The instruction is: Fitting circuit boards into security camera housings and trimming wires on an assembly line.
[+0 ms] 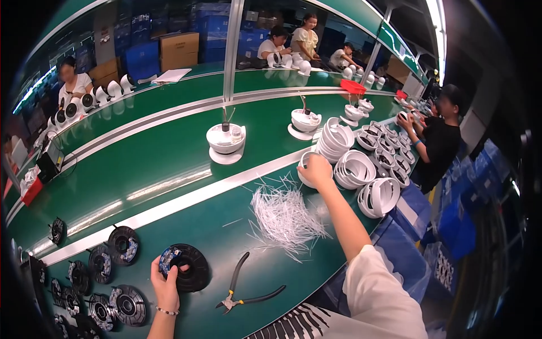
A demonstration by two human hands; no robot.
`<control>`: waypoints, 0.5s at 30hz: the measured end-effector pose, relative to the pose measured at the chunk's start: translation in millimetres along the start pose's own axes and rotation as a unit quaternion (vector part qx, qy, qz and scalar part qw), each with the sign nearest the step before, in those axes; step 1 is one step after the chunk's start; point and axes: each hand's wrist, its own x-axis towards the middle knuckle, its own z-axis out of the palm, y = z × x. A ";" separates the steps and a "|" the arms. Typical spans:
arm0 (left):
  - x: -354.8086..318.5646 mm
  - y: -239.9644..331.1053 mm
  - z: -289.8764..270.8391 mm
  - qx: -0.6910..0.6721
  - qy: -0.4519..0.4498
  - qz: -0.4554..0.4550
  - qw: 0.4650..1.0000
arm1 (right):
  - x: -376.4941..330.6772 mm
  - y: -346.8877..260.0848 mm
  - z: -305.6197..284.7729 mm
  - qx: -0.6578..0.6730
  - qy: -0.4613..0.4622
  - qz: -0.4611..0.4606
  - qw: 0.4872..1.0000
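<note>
My left hand (167,284) grips a black round base (195,271) by its edge, the thumb near its middle opening. A blue circuit board (168,260) is fitted on the base's left side. Stretched out to the far right, my right hand (317,170) has its fingers closed on the rim of a white plastic ring (304,178). Taller stacks of white rings (337,139) stand just beyond it. Between my hands lie diagonal cutters (237,291), handles spread, and a heap of thin white strips (285,217).
More black round bases (129,305) lie at the left. White domed units (226,141) stand on the green belt (169,164) behind a pale rail. White housings (387,150) cover the far right, near a co-worker in black (443,135). Blue bins (401,254) sit below the right edge.
</note>
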 end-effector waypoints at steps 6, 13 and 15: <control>1.9 -3.3 -1.6 0.020 -0.015 0.016 1.000 | -0.6 23.2 9.6 -0.015 0.006 -0.030 0.999; -0.1 -4.0 -3.8 -0.042 0.011 0.027 0.999 | -35.1 -58.3 -63.7 0.063 0.107 -0.235 0.964; 2.2 -4.4 -8.8 -0.081 0.035 0.001 0.996 | -52.6 -85.4 -69.3 0.146 0.095 -0.315 0.933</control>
